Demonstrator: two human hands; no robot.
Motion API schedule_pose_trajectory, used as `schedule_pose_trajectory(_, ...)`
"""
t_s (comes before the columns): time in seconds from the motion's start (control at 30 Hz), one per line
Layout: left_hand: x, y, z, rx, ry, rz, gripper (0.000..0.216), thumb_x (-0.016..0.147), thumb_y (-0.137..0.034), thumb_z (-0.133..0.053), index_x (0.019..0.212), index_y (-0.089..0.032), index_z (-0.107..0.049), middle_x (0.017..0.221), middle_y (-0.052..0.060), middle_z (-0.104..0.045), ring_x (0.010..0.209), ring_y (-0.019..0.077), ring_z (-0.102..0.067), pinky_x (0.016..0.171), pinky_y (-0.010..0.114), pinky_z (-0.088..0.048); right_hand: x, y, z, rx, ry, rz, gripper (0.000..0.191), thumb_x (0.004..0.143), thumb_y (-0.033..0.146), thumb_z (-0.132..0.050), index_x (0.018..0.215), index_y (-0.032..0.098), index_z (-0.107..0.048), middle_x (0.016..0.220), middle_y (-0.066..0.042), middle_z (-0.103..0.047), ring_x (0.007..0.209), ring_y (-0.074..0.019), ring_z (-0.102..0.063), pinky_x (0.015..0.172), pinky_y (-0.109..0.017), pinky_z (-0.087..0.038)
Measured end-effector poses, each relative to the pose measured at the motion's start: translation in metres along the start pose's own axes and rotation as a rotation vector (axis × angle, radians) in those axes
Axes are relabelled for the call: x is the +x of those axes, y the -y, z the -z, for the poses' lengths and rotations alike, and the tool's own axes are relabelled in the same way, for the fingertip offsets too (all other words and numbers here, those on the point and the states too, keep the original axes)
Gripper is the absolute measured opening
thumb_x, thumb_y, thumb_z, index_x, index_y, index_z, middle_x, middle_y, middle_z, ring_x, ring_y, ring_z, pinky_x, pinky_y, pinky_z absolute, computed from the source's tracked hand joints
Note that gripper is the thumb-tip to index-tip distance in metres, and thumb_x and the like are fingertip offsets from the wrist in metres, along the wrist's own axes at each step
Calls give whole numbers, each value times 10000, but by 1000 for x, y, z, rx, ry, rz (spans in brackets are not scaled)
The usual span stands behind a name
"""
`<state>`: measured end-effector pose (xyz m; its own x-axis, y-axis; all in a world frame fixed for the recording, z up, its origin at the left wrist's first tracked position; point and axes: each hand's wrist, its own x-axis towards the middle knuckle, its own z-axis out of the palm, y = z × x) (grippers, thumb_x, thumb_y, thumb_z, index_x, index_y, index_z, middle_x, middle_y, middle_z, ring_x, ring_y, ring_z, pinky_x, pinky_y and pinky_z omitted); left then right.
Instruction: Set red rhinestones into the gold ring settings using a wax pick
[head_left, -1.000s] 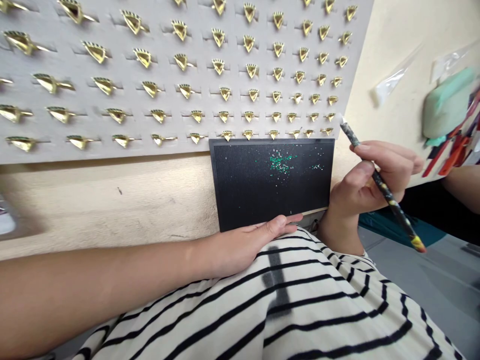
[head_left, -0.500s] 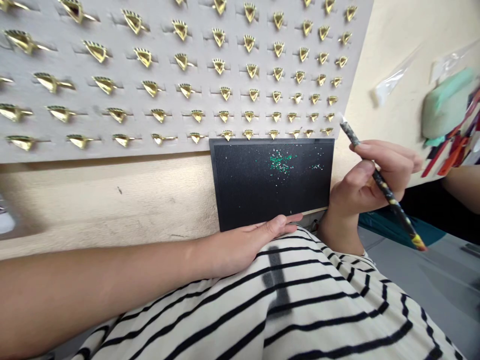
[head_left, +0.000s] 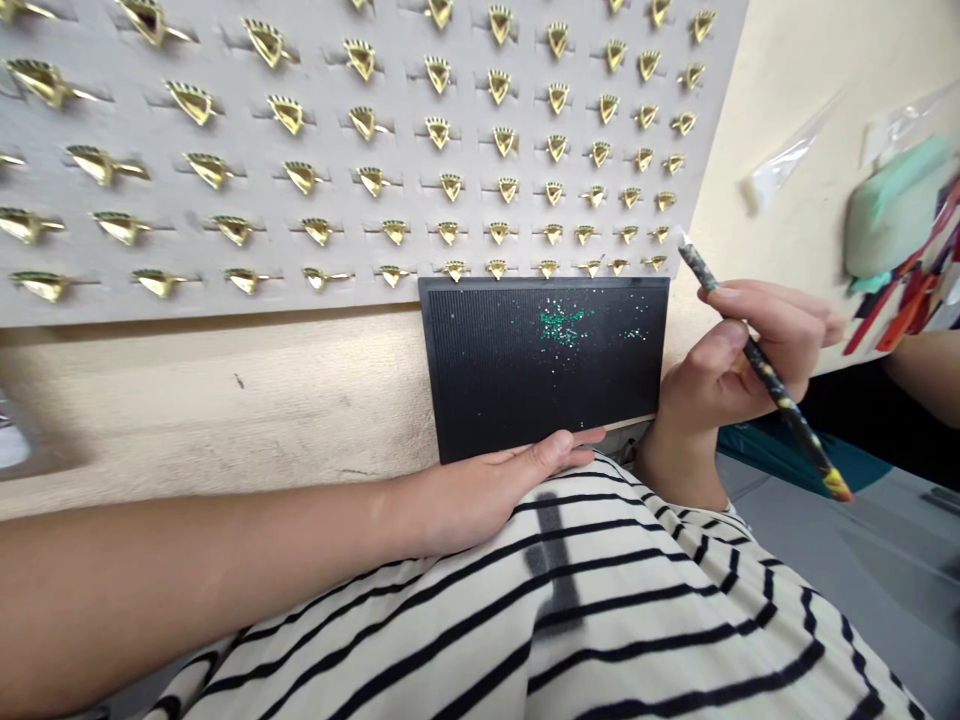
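Observation:
My right hand [head_left: 757, 355] pinches a dark, speckled picking pencil [head_left: 780, 395] between thumb and fingers. Its pale tip points up and left, close to the right edge of a grey foam board [head_left: 397, 262]; the other end is yellow and red. Rows of gold rings [head_left: 506, 190] with triangular heads sit in the board's slits. Below it lies a black ribbed tray [head_left: 495, 385] with tiny green and clear stones [head_left: 561, 325] scattered on it. Along the tray's near edge rests my left hand [head_left: 517, 480], fingers stretched out, thumb at the edge.
On the pale table [head_left: 187, 400], a clear plastic bag [head_left: 795, 150] lies to the right. Farther right are a mint-green pouch [head_left: 896, 215] and red and orange strips [head_left: 911, 310]. Another person's arm [head_left: 930, 375] shows at the right edge. Striped clothing [head_left: 480, 620] fills the front.
The pencil's tip has shifted very slightly left. Both hands, the tray and the rings look otherwise the same.

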<state>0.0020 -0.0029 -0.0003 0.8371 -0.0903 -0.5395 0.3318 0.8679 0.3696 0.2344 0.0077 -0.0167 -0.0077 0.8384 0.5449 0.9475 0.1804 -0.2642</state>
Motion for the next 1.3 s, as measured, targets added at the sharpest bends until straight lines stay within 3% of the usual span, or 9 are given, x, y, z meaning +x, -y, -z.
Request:
schedule_pose_trajectory(0.43,-1,-2,0,24,3,9,477,971,-552,-188,1405,-443,-354,1417,-143,-481,1385,118,-352,1195,284,-116,0,4,1,-3,31,-24,145,872,213,-448,907,236,-587,866,76,-649,877,-95,-615,954,-375,-368)
schedule_pose_trajectory(1.3,0,-1,-1,19,-4,5,478,975,-547,-194,1402,-426,-369,1415,-142,-482,1377,104,-359,1194,261,-121,1,3,0,6,0,1,151,876,216,-442,911,239,-587,849,64,-646,856,-96,-611,887,-352,-400)
